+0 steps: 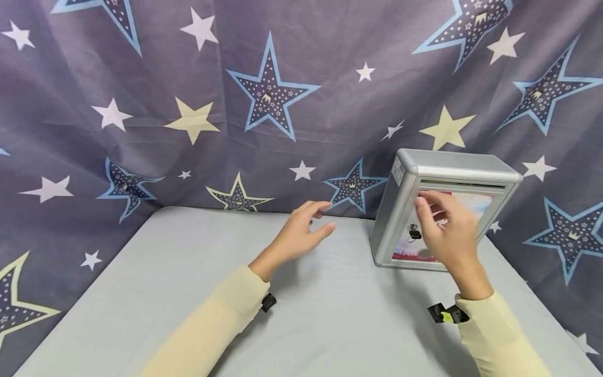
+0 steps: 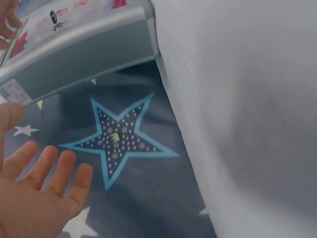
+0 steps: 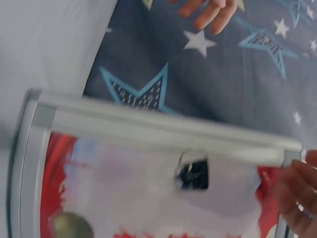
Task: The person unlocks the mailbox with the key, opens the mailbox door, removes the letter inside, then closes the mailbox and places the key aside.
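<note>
A silver-grey metal box (image 1: 386,220) with a slot near its top stands at the right on the table; it looks like a mailbox. Its front panel (image 3: 129,178) has a red and white picture. A key with a black head (image 1: 415,234) hangs on a ring at the panel's lock. In front of the panel's upper part is my right hand (image 1: 449,228), fingers bent and thumb tip close to the index fingertip, with nothing visible between them. My left hand (image 1: 301,233) hovers left of the box, fingers spread and thumb apart, holding nothing.
A pale grey cloth covers the table (image 1: 198,246). Behind and beside it hangs a dark curtain (image 1: 155,94) with printed stars. A black strap device (image 1: 447,313) sits on the right wrist, another (image 1: 268,302) on the left.
</note>
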A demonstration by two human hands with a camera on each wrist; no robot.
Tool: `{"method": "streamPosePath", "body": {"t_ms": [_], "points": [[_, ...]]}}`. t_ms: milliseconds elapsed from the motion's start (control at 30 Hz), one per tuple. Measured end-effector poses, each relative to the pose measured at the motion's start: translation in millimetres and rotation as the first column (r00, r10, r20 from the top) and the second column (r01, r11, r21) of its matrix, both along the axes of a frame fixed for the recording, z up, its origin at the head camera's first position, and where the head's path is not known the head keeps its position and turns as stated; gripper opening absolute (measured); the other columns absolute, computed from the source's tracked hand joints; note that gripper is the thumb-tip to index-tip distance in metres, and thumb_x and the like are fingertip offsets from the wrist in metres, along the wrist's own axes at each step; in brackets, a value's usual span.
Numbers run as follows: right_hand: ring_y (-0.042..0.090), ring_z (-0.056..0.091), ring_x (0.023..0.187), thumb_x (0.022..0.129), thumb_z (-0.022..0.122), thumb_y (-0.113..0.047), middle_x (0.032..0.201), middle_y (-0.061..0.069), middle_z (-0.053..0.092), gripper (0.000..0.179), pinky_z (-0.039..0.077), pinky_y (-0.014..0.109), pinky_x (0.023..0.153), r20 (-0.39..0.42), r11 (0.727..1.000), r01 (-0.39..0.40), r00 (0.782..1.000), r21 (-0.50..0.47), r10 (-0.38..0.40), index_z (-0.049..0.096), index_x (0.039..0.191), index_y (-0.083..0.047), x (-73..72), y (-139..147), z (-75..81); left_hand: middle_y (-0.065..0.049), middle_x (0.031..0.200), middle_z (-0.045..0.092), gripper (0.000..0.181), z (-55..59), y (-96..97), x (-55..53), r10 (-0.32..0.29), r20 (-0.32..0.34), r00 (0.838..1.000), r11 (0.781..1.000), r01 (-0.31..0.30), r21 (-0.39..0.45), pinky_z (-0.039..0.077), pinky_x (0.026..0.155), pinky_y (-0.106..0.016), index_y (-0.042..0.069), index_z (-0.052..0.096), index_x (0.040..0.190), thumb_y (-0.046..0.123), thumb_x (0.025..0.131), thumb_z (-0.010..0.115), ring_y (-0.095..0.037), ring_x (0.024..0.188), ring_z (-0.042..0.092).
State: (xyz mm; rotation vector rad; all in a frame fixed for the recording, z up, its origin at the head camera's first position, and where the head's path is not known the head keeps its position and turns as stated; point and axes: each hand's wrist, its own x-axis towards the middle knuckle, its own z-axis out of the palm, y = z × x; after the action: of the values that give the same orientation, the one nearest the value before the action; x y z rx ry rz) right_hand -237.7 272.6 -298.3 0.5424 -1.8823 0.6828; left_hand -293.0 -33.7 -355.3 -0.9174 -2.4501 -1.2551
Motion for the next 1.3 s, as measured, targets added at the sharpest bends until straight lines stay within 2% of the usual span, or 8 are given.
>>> {"method": "streamPosePath", "body": {"t_ms": [133, 333, 467, 567, 733, 867, 1000, 1300], "points": [[-0.012, 0.057, 0.081, 0.093, 0.067, -0.013, 0.09, 0.018, 0.075, 0.026, 0.046, 0.007, 0.072, -0.11, 0.982, 0.069, 0.99, -0.178, -0.089, 0.074, 0.109, 0.006, -7.7, 13.6, -2.0, -0.005, 0.134, 0.06, 0.049, -3.8, 16.4, -5.4, -0.009, 0.015, 1.0, 0.998, 0.008, 0.061, 0.053, 0.095, -0.04, 0.015, 0.058, 0.144, 0.029, 0.098, 0.07, -0.018, 0.116, 0.058], [-0.012, 0.056, 0.089, 0.094, 0.063, -0.014, 0.1, 0.025, 0.07, 0.032, 0.044, 0.007, 0.077, -0.127, 0.909, 0.201, 0.956, -0.364, -0.263, 0.069, 0.116, 0.009, -7.5, 36.2, -6.8, -0.004, 0.132, 0.06, 0.052, -12.5, 44.8, -12.8, -0.052, 0.041, 0.998, 0.994, 0.047, 0.101, 0.054, 0.096, -0.041, 0.015, 0.057, 0.146, 0.027, 0.097, 0.072, -0.021, 0.117, 0.059], [-0.008, 0.055, 0.088, 0.094, 0.062, -0.014, 0.098, -0.004, 0.067, 0.029, 0.043, 0.009, 0.075, -0.108, 0.856, 0.239, 0.941, -0.458, -0.321, 0.068, 0.119, -0.001, -7.0, 49.8, -11.7, -0.004, 0.135, 0.059, 0.056, -10.8, 63.2, -12.4, -0.093, 0.072, 0.993, 0.987, 0.082, 0.135, 0.054, 0.099, -0.044, 0.017, 0.054, 0.148, 0.028, 0.097, 0.072, -0.024, 0.119, 0.061], [-0.008, 0.051, 0.085, 0.094, 0.061, -0.015, 0.102, -0.026, 0.051, 0.03, 0.041, 0.011, 0.075, -0.077, 0.827, 0.26, 0.937, -0.499, -0.341, 0.063, 0.124, -0.01, -8.3, 60.6, -17.0, -0.004, 0.136, 0.059, 0.058, -8.7, 75.9, -9.1, -0.118, 0.101, 0.988, 0.981, 0.101, 0.164, 0.054, 0.1, -0.041, 0.021, 0.052, 0.15, 0.03, 0.097, 0.073, -0.021, 0.119, 0.062], [-0.007, 0.041, 0.086, 0.097, 0.059, -0.017, 0.108, -0.024, 0.04, 0.034, 0.036, 0.015, 0.077, 0.015, 0.774, 0.335, 0.921, -0.537, -0.389, 0.055, 0.13, -0.013, -10.0, 79.9, -27.7, -0.004, 0.136, 0.059, 0.062, -8.8, 98.0, -2.2, -0.16, 0.12, 0.98, 0.964, 0.129, 0.231, 0.055, 0.096, -0.031, 0.022, 0.05, 0.151, 0.028, 0.095, 0.075, -0.014, 0.115, 0.062], [-0.005, 0.038, 0.095, 0.099, 0.057, -0.022, 0.115, -0.021, 0.035, 0.037, 0.034, 0.016, 0.082, 0.085, 0.748, 0.372, 0.916, -0.55, -0.392, 0.052, 0.135, -0.016, -11.5, 89.1, -37.6, -0.006, 0.138, 0.057, 0.064, -9.1, 110.5, 2.1, -0.186, 0.103, 0.977, 0.943, 0.148, 0.297, 0.055, 0.091, -0.022, 0.021, 0.05, 0.152, 0.023, 0.094, 0.076, -0.016, 0.116, 0.063], [-0.004, 0.041, 0.1, 0.101, 0.055, -0.024, 0.115, -0.022, 0.039, 0.036, 0.034, 0.018, 0.083, 0.153, 0.727, 0.375, 0.923, -0.576, -0.354, 0.054, 0.137, -0.017, -15.2, 93.1, -49.2, -0.008, 0.144, 0.054, 0.066, -9.2, 116.9, 6.1, -0.215, 0.088, 0.973, 0.922, 0.172, 0.346, 0.056, 0.091, -0.025, 0.023, 0.047, 0.155, 0.021, 0.095, 0.075, -0.024, 0.121, 0.062], [-0.006, 0.047, 0.096, 0.105, 0.052, -0.031, 0.107, -0.023, 0.047, 0.036, 0.037, 0.018, 0.087, 0.364, 0.649, 0.441, 0.894, -0.62, -0.261, 0.062, 0.135, -0.014, -21.7, 88.3, -62.2, -0.005, 0.142, 0.056, 0.067, -8.0, 129.1, 13.4, -0.168, 0.074, 0.983, 0.924, 0.131, 0.36, 0.057, 0.087, -0.023, 0.029, 0.05, 0.153, 0.012, 0.094, 0.075, -0.018, 0.117, 0.063]]}}
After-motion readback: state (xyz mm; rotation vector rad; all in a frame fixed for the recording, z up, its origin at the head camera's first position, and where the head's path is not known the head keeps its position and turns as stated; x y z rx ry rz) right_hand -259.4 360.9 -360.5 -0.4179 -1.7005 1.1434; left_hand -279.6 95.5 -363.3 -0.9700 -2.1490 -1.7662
